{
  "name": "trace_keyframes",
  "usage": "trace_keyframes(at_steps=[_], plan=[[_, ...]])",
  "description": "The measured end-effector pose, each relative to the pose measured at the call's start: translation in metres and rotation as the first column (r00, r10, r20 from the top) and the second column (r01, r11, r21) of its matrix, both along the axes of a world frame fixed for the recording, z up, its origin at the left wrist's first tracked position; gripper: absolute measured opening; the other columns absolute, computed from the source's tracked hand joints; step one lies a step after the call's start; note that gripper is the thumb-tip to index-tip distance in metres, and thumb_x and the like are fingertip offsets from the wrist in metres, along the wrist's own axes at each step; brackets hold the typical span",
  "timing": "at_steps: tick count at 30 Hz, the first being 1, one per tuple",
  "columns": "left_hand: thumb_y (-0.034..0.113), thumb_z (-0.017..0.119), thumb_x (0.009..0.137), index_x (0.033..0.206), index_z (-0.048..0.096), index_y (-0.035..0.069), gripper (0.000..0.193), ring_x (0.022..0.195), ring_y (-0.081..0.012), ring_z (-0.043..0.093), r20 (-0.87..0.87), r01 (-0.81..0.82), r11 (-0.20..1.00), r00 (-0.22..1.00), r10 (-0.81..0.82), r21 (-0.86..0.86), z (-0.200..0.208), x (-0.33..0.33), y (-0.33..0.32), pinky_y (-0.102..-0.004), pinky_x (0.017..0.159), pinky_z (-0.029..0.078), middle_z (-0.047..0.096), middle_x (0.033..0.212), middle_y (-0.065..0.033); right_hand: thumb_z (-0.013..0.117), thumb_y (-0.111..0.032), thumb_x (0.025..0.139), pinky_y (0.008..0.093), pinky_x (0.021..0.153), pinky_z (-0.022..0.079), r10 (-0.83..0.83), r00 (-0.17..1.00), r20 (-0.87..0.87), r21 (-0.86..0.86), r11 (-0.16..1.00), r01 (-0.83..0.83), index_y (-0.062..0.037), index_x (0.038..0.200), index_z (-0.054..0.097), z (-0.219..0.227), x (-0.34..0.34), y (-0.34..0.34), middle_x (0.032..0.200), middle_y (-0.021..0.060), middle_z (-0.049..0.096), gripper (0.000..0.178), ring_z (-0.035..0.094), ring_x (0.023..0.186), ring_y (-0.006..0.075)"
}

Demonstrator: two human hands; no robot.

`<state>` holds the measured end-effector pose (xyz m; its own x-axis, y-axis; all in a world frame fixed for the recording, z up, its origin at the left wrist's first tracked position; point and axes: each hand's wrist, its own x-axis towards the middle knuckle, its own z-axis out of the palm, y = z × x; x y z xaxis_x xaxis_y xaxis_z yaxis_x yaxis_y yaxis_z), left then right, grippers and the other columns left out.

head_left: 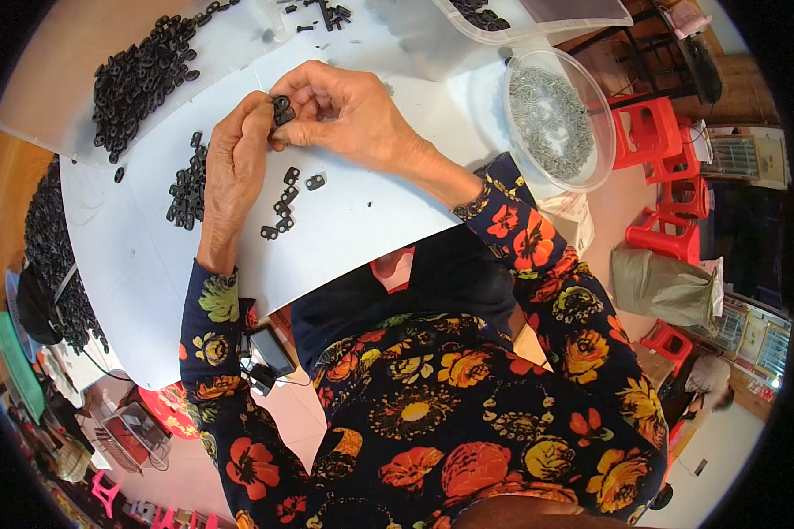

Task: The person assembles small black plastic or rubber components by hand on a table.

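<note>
Over the white tabletop (pixel 344 238) my two hands meet at a small black two-holed plastic piece (pixel 282 110). My left hand (pixel 241 141) pinches it from the left between thumb and fingers. My right hand (pixel 348 115) is closed on its right side, thumb below and index finger above; whether those fingers also hold something smaller is hidden. Just below lies a short line of similar black pieces (pixel 282 208), with a single one (pixel 315 182) beside it. A small heap of black pieces (pixel 185 192) lies left of my left wrist.
A large pile of black oval pieces (pixel 141 84) spreads at the far left. Short black rods (pixel 331 15) lie at the far edge. A round clear tub (pixel 602 145) of small metal parts stands right, near a translucent bin (pixel 551 28). Red stools (pixel 642 132) stand beyond on the floor.
</note>
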<state>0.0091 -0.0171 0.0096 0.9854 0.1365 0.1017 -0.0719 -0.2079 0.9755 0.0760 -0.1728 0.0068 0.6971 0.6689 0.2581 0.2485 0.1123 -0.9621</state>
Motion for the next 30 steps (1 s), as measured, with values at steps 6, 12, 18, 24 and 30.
trace_keyframes(at_steps=[6, 12, 18, 24, 30], plan=[[0.021, 0.041, 0.097, 0.080, 0.049, 0.000, 0.027, 0.063, -0.0070, 0.041, 0.004, 0.024, 0.999, 1.000, -0.024, 0.041, 0.0018, 0.0001, -0.0019, -0.0216, 0.058, 0.036, 0.045, 0.067, 0.0010, 0.074, -0.008, 0.077, 0.0219, 0.065, 0.050, -0.041, 0.992, 0.120, -0.095, 0.994, 0.053, -0.0033, 0.105, 0.058, 0.0032, 0.0004, -0.0027, 0.077, 0.0003, 0.061, 0.033, 0.058, 0.070, 0.0069], [0.020, 0.041, 0.096, 0.079, 0.047, 0.000, 0.027, 0.063, -0.0077, 0.040, -0.005, 0.008, 0.998, 1.000, -0.008, 0.058, 0.0062, -0.0044, -0.0058, -0.0222, 0.058, 0.036, 0.044, 0.066, 0.0003, 0.075, -0.010, 0.076, 0.0219, 0.062, 0.050, -0.022, 0.965, 0.263, -0.115, 0.992, 0.054, -0.0042, 0.099, 0.058, 0.0016, 0.0059, -0.0039, 0.072, 0.0005, 0.059, 0.030, 0.057, 0.067, 0.0079], [0.018, 0.040, 0.095, 0.078, 0.045, 0.000, 0.025, 0.063, -0.0078, 0.038, -0.016, 0.016, 0.996, 1.000, -0.014, 0.091, 0.0026, -0.0019, -0.0018, -0.0228, 0.058, 0.036, 0.042, 0.066, 0.0001, 0.076, -0.010, 0.074, 0.0225, 0.060, 0.051, -0.010, 0.953, 0.303, -0.130, 0.990, 0.052, -0.0046, 0.096, 0.056, 0.0045, 0.0040, -0.0032, 0.069, 0.0018, 0.058, 0.030, 0.058, 0.065, 0.0094], [0.015, 0.039, 0.094, 0.077, 0.042, 0.001, 0.023, 0.063, -0.0083, 0.036, 0.049, 0.019, 0.990, 0.998, -0.026, 0.138, 0.0023, -0.0018, -0.0073, -0.0239, 0.058, 0.036, 0.039, 0.066, -0.0005, 0.077, -0.012, 0.073, 0.0239, 0.059, 0.051, -0.048, 0.911, 0.411, -0.113, 0.988, 0.103, -0.0047, 0.095, 0.054, -0.0023, 0.0055, -0.0023, 0.069, 0.0024, 0.057, 0.033, 0.057, 0.063, 0.0106], [0.016, 0.039, 0.094, 0.077, 0.042, 0.001, 0.023, 0.062, -0.0083, 0.036, 0.042, 0.036, 0.982, 0.998, -0.044, 0.183, 0.0052, -0.0026, -0.0052, -0.0239, 0.057, 0.036, 0.038, 0.065, -0.0006, 0.077, -0.012, 0.072, 0.0247, 0.057, 0.050, -0.037, 0.908, 0.416, -0.095, 0.992, 0.083, -0.0034, 0.093, 0.053, -0.0029, 0.0060, -0.0017, 0.070, 0.0030, 0.058, 0.033, 0.055, 0.061, 0.0107]])
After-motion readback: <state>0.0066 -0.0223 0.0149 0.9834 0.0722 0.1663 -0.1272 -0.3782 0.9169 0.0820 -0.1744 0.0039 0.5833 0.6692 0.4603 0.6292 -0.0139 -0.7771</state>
